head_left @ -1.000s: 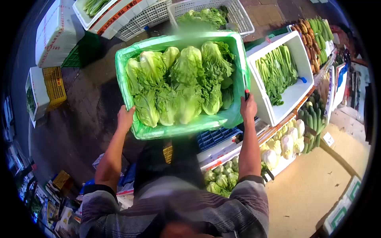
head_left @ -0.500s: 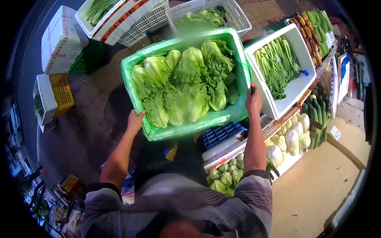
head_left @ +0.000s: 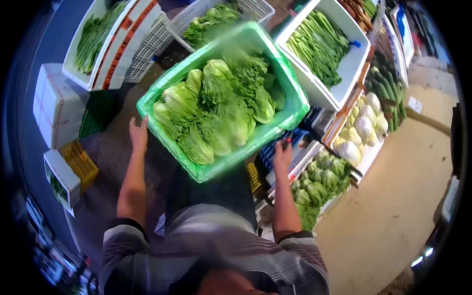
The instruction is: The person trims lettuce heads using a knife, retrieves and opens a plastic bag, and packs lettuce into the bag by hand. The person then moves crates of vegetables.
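A box lined with a green plastic bag [head_left: 206,169] stands tilted in front of me, filled with heads of lettuce [head_left: 221,113]. My left hand [head_left: 139,135] is beside the box's left corner, thumb and fingers apart, holding nothing; whether a fingertip touches the liner I cannot tell. Below the box's right side, apart from it, my right hand [head_left: 282,156] is closed around a small black-and-red object [head_left: 286,143]. Most of that object is hidden by the fingers, and its kind is unclear.
To the right, a white foam box [head_left: 314,88] holds long green stalks, near napa cabbages [head_left: 365,129], cucumbers [head_left: 386,88] and small green heads [head_left: 319,184]. A white crate [head_left: 255,10] of greens stands behind. Foam boxes [head_left: 54,105] and a yellow crate [head_left: 81,164] are at left.
Both hands have come off the lettuce box's edges; the right has dropped lower, toward me. My view has turned, so the box appears more slanted and the side crates have shifted.
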### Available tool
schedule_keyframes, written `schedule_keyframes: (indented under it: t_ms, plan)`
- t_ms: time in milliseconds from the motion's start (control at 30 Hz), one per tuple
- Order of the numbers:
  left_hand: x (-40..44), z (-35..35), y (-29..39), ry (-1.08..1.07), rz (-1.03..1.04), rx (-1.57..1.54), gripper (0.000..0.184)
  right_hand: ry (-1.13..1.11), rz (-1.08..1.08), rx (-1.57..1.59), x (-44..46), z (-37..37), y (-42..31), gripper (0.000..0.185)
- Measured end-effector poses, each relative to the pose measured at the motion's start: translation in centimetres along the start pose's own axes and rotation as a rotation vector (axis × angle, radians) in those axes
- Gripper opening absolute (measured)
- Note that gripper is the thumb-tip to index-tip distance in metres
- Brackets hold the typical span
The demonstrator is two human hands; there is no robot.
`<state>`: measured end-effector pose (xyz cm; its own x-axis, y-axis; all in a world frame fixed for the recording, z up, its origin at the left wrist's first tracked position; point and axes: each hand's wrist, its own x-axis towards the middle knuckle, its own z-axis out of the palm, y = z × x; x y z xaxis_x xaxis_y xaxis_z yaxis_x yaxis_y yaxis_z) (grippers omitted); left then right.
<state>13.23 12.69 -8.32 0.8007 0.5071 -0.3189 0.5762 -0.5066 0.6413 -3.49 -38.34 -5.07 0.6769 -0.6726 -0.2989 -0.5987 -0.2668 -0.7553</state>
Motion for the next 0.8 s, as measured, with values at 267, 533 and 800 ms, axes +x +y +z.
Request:
schedule_keyframes:
  t_ms: [267,533,800]
  plan:
    - [10.1,2.5,2.8,-0.421,0.299,0.171,0.057,0.026,0.275,0.079,-10.6,10.0,-1.3,0.051]
    - [8.2,3.3,3.6,-0.259,0.309,0.357,0.056,-0.04,0.341,0.006,-9.0,9.7,-2.8,0.049]
    - [4.5,3.4,3.1,-0.244,0.303,0.358,0.049,-0.022,0.317,-0.029,-6.2,6.2,-2.7,0.052]
